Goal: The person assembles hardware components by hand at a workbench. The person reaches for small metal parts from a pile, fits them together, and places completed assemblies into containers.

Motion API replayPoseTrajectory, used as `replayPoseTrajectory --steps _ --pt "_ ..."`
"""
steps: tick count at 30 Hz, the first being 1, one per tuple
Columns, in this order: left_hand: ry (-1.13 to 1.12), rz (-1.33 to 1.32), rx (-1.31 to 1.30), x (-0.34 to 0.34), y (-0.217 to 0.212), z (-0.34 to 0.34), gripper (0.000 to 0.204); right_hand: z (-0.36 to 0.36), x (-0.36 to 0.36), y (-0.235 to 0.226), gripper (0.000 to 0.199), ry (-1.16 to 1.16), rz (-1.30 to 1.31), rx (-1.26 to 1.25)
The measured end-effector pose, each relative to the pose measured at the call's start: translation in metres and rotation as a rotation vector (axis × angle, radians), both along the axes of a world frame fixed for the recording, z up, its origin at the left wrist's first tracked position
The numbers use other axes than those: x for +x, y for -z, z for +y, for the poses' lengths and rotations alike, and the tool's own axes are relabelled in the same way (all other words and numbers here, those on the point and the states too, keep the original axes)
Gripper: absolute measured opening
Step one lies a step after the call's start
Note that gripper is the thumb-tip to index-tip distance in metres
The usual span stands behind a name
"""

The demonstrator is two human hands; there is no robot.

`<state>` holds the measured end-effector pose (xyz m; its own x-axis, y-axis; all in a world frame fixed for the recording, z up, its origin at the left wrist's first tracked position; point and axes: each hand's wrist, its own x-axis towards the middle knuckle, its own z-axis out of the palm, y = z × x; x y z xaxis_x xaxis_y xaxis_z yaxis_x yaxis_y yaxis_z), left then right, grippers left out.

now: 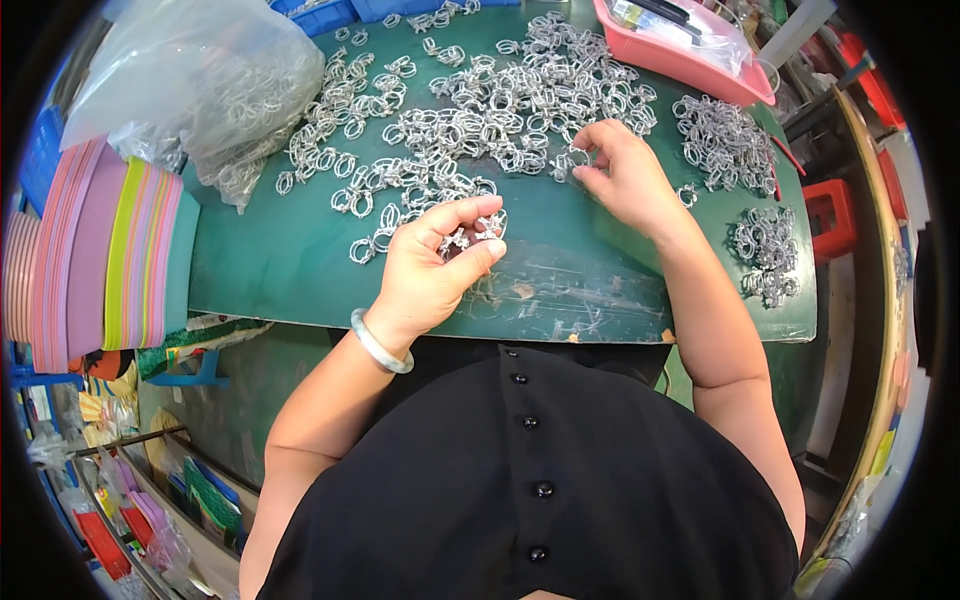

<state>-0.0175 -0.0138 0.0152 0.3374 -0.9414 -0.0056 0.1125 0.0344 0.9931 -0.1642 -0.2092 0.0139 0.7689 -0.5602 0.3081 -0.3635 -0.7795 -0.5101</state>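
Silver-coloured metal rings (490, 110) lie in a broad loose heap over the green table (590, 265). My left hand (425, 265), with a pale bangle (380, 343) on its wrist, is curled closed near the table's front edge. Several rings (490, 228) show between its thumb and fingers; part of the bunch is hidden in the palm. At the heap's near right side, my right hand (630, 178) has thumb and forefinger closed around a ring (578, 157).
Two denser ring piles, one upper (725, 140) and one lower (768, 255), lie at the right. A clear plastic bag (220, 90) of rings stands at the back left, beside stacked coloured baskets (100, 255). A pink basket (690, 60) sits at the back right, a red stool (832, 220) beyond the table.
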Motion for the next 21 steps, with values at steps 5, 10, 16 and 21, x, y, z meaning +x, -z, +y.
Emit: replayPoseTrajectory --steps 5,10,16,21 --pt "-0.045 -0.105 -0.006 0.000 0.000 0.001 0.034 0.002 0.003 -0.003 0.020 -0.023 -0.111 0.455" --pt "-0.046 -0.157 0.002 0.001 0.000 -0.001 0.031 -0.002 0.002 0.002 0.018 -0.182 -0.228 0.706" --pt "-0.065 -0.116 0.003 0.005 0.002 -0.001 0.015 0.006 0.003 -0.007 0.016 -0.278 -0.293 0.965" --pt "0.029 0.431 0.049 0.012 -0.002 -0.002 0.027 0.012 0.003 -0.009 0.015 -0.385 -0.345 1.163"
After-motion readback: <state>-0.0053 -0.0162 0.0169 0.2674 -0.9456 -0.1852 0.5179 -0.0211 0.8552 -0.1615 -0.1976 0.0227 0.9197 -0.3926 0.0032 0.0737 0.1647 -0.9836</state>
